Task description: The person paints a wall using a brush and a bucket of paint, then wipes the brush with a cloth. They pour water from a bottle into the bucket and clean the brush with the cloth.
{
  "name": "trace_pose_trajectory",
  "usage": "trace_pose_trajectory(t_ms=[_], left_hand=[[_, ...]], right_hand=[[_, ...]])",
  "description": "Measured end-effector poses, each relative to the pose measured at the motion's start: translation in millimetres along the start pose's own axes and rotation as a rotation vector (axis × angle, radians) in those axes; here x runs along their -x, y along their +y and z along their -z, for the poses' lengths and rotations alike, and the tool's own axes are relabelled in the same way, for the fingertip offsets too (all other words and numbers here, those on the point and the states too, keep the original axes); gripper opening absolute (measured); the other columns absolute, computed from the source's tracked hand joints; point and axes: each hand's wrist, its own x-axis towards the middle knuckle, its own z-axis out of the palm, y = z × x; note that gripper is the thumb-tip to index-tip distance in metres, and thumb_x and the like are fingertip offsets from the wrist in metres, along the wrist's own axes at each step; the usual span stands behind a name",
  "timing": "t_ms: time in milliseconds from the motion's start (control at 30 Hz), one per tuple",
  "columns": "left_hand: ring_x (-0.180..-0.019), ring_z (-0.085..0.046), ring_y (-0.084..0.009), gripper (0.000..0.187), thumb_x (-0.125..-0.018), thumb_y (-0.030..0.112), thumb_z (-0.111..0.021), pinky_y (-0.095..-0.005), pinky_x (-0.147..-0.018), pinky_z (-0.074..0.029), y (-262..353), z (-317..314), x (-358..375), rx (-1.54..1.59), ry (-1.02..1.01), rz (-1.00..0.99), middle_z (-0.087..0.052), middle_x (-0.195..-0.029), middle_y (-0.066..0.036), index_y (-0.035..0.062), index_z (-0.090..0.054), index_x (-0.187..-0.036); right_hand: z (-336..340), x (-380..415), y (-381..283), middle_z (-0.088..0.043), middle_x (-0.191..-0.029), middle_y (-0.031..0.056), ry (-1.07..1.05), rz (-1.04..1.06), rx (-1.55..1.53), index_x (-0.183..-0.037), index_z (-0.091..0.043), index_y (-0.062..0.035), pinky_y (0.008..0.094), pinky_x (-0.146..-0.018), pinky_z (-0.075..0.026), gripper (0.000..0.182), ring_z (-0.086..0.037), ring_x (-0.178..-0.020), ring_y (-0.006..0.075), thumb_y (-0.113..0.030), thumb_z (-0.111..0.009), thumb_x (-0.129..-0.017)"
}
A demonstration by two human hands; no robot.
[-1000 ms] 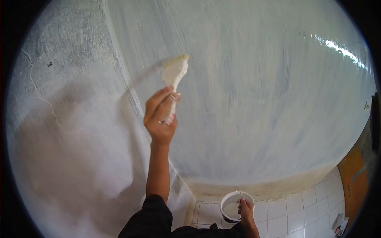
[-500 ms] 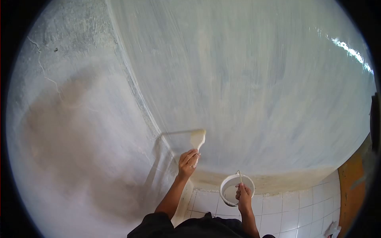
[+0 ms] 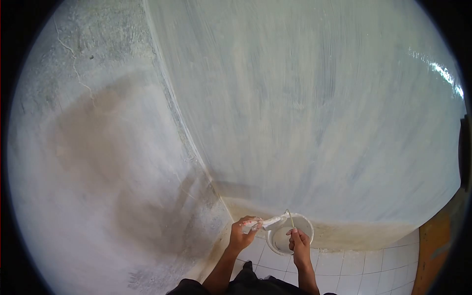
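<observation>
My left hand (image 3: pixel 246 231) is closed around the handle of a paintbrush (image 3: pixel 274 222), whose white-coated head lies over the left rim of a bucket. White smears show on the fingers. The white bucket (image 3: pixel 310 231) hangs from its thin wire handle, which my right hand (image 3: pixel 299 240) grips from above. Pale paint shows low inside the bucket. Ahead is the wall (image 3: pixel 295 132), covered in streaky whitish-grey brush marks.
The side wall (image 3: pixel 88 162) on the left has a thin crack and damp-looking patches, meeting the front wall at a corner. White floor tiles (image 3: pixel 351 263) lie below. An orange-brown panel (image 3: pixel 435 238) stands at the far right.
My left hand has brought the paintbrush down from the wall and right to the bucket's rim. The bucket stays in my right hand. The view has shifted slightly.
</observation>
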Motion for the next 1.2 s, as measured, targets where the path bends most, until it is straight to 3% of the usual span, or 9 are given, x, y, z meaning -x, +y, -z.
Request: trace_pose_trajectory(t_ms=[133, 233, 333, 433, 833, 1033, 1200], left_hand=[[-0.091, -0.068, -0.0202, 0.017, -0.081, 0.005, -0.072, -0.0338, -0.085, -0.048, 12.8, -17.6, 2.0, -0.058, -0.06, -0.06, -0.071, -0.098, -0.009, 0.0043, -0.067, -0.097], [-0.09, -0.066, -0.0173, 0.018, -0.079, 0.009, -0.071, -0.0371, -0.092, -0.039, 39.5, -25.4, -5.0, -0.307, -0.212, -0.143, -0.072, -0.097, -0.004, 0.0099, -0.068, -0.097], [-0.088, -0.066, -0.0155, 0.017, -0.079, 0.013, -0.069, -0.0387, -0.094, -0.031, 42.6, -35.9, -6.7, -0.313, -0.234, -0.143, -0.072, -0.097, 0.0, 0.0136, -0.069, -0.096], [-0.09, -0.065, -0.018, 0.023, -0.079, 0.013, -0.07, -0.0416, -0.096, -0.031, 44.8, -37.8, -8.5, -0.355, -0.259, -0.152, -0.072, -0.098, -0.002, 0.0114, -0.068, -0.102], [-0.078, -0.06, -0.0257, 0.022, -0.074, 0.01, -0.067, -0.0397, -0.087, -0.034, 78.9, -41.5, -23.5, -0.493, -0.425, -0.041, -0.065, -0.082, -0.006, 0.0094, -0.064, -0.096], [-0.075, -0.063, -0.0226, 0.013, -0.078, 0.014, -0.066, -0.036, -0.081, -0.034, 58.9, -48.3, -17.9, -0.498, -0.44, -0.063, -0.067, -0.078, -0.006, 0.0091, -0.064, -0.089], [-0.069, -0.063, -0.0237, 0.013, -0.079, 0.014, -0.069, -0.0361, -0.08, -0.036, 74.8, -32.1, -19.4, -0.495, -0.265, -0.079, -0.069, -0.08, -0.008, 0.0061, -0.068, -0.09]], right_hand=[[3.2, 10.4, -6.0, -0.032, -0.059, -0.0094, -0.045, 0.001, 0.011, -0.092, -0.061, -0.0034, 0.0228, -0.044, -0.018, 0.03, -0.024, -0.048, 0.0014, -0.028, -0.047, -0.102], [-1.7, 17.2, -13.5, -0.032, -0.06, -0.0093, -0.089, -0.007, -0.018, -0.095, -0.061, -0.0043, 0.0225, -0.045, -0.019, 0.029, -0.024, -0.049, 0.0017, -0.027, -0.045, -0.103], [-10.2, 21.1, -22.0, -0.032, -0.062, -0.009, -0.133, -0.011, -0.041, -0.096, -0.061, -0.0046, 0.0224, -0.045, -0.019, 0.028, -0.025, -0.051, 0.002, -0.026, -0.044, -0.103], [-12.3, 21.9, -28.9, -0.032, -0.063, -0.0087, -0.2, 0.0, -0.078, -0.097, -0.061, -0.0052, 0.0222, -0.046, -0.02, 0.028, -0.025, -0.051, 0.0024, -0.025, -0.043, -0.104], [-34.9, 24.4, -56.7, -0.028, -0.061, -0.0088, -0.268, 0.021, -0.059, -0.091, -0.057, -0.0066, 0.0231, -0.045, -0.018, 0.028, -0.021, -0.049, 0.0037, -0.027, -0.042, -0.104], [-31.3, 23.0, -54.7, -0.028, -0.06, -0.009, -0.278, -0.005, -0.102, -0.089, -0.057, -0.0076, 0.0231, -0.045, -0.017, 0.027, -0.021, -0.048, 0.0035, -0.026, -0.043, -0.103], [-28.8, 27.8, -49.1, -0.027, -0.059, -0.0095, -0.266, 0.031, -0.123, -0.087, -0.057, -0.008, 0.0232, -0.044, -0.017, 0.027, -0.02, -0.048, 0.0027, -0.027, -0.044, -0.103]])
